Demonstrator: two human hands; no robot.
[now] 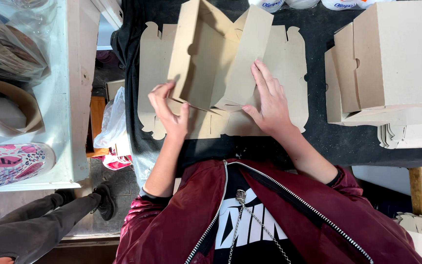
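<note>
A flat cardboard box blank lies on the dark table, its middle panels folded upright. The left hand pinches the near edge of the left raised panel, fingers curled. The right hand presses flat and open on the right panel. Folded boxes stand stacked at the right

Person seen from above, wearing a glossy maroon zip jacket, open at the front, with silver zipper teeth along both edges. Its sleeves are pushed up, showing dark cuffs beneath. Under it lies a black top with bold white print; a thin metal chain hangs over the chest. Both forearms and hands are bare.
</note>
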